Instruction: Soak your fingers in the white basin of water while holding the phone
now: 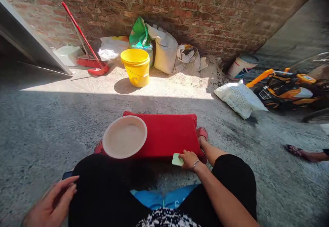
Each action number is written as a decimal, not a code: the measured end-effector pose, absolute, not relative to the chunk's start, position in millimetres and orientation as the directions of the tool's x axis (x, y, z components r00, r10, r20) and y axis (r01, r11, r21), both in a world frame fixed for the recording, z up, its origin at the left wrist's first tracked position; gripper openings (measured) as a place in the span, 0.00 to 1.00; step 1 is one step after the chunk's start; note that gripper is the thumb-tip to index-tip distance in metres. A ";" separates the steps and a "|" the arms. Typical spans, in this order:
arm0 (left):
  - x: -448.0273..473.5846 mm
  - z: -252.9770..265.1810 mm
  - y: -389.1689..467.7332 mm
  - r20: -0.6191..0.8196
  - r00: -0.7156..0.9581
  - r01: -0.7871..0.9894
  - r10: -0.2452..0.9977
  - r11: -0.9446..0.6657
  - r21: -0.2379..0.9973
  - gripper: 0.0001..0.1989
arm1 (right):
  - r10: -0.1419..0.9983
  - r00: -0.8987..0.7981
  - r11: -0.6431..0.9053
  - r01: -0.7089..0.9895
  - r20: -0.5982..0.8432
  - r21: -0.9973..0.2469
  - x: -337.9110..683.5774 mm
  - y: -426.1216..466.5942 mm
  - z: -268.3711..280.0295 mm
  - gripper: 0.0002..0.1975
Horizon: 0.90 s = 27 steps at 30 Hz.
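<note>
Two hands sit far apart: the right hand (189, 159) pinches a pale green card (177, 159) at the red cushion's (167, 134) near edge, jutting toward nine o'clock. The left hand (52, 203) rests loosely spread on the knee, holding nothing, well away.

Small pale green block (177, 159), lying flat at red cushion's (167, 134) near edge
</note>
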<state>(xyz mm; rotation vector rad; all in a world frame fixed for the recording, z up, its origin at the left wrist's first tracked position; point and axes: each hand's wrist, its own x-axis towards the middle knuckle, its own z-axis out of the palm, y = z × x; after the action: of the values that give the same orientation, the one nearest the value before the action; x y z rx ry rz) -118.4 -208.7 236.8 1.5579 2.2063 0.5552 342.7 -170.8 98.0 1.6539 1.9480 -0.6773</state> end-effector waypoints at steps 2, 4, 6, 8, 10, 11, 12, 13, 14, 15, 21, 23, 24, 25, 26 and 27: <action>-91.4 250.5 -188.8 -0.091 -0.074 0.853 0.993 0.110 0.510 0.18 | 0.742 -0.139 0.136 0.989 -0.656 -0.056 344.8 -172.1 100.0 0.22; -60.5 258.6 -169.1 -0.098 0.158 0.874 0.983 -0.093 0.477 0.18 | 0.737 -0.134 0.132 0.990 -0.662 -0.052 347.1 -171.8 103.1 0.23; -28.7 260.4 -151.5 -0.189 0.339 0.892 0.921 -0.251 0.377 0.17 | 0.732 -0.128 0.129 0.990 -0.669 -0.049 349.6 -168.5 106.9 0.24; 1.2 255.1 -135.8 -0.336 0.459 0.887 0.823 -0.401 0.229 0.16 | 0.728 -0.121 0.123 0.991 -0.675 -0.045 352.0 -160.6 111.3 0.26; 26.8 242.1 -121.5 -0.449 0.549 0.824 0.705 -0.546 0.150 0.14 | 0.731 -0.120 0.127 0.991 -0.672 -0.039 353.8 -147.4 115.8 0.26; 37.7 232.9 -115.0 -0.487 0.579 0.789 0.654 -0.601 0.130 0.14 | 0.738 -0.121 0.132 0.991 -0.664 -0.034 354.4 -138.8 117.7 0.26; 47.0 222.2 -109.3 -0.513 0.594 0.761 0.619 -0.639 0.111 0.13 | 0.747 -0.124 0.141 0.990 -0.653 -0.027 354.6 -128.9 119.1 0.25; 54.9 210.6 -104.4 -0.526 0.600 0.745 0.602 -0.660 0.095 0.13 | 0.757 -0.125 0.149 0.989 -0.641 -0.017 354.3 -117.8 120.0 0.24; 61.1 198.3 -100.8 -0.525 0.600 0.742 0.604 -0.665 0.082 0.12 | 0.767 -0.124 0.156 0.988 -0.630 -0.005 353.5 -105.7 120.2 0.23; 65.5 186.1 -98.5 -0.514 0.597 0.747 0.616 -0.660 0.075 0.13 | 0.777 -0.120 0.160 0.987 -0.618 0.011 352.0 -92.5 119.6 0.23; 57.1 136.1 -105.3 -0.572 0.589 0.752 0.570 -0.646 0.131 0.14 | 0.842 -0.121 0.164 0.986 -0.526 0.036 315.6 1.0 98.7 0.21; 50.8 132.8 -107.4 -0.613 0.560 0.759 0.557 -0.641 0.110 0.13 | 0.861 -0.133 0.158 0.987 -0.491 0.010 289.0 32.3 86.1 0.22; 49.0 133.1 -107.5 -0.613 0.540 0.771 0.577 -0.631 0.086 0.13 | 0.868 -0.141 0.156 0.988 -0.477 -0.008 273.6 46.5 79.2 0.22; 48.2 134.0 -107.1 -0.602 0.525 0.782 0.602 -0.620 0.062 0.14 | 0.872 -0.151 0.157 0.987 -0.465 -0.027 257.7 59.4 72.3 0.22; 48.3 135.3 -106.5 -0.581 0.521 0.788 0.626 -0.613 0.046 0.14 | 0.875 -0.165 0.162 0.986 -0.456 -0.048 242.2 70.6 65.4 0.23; 48.8 136.8 -105.8 -0.565 0.522 0.791 0.639 -0.610 0.041 0.15 | 0.875 -0.180 0.168 0.983 -0.449 -0.066 228.0 80.0 58.8 0.23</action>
<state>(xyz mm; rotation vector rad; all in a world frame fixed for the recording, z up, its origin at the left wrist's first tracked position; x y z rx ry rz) 48.8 -105.8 136.8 2.4719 1.1962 -0.7397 228.0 80.0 58.8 1.7781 2.1424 -0.4978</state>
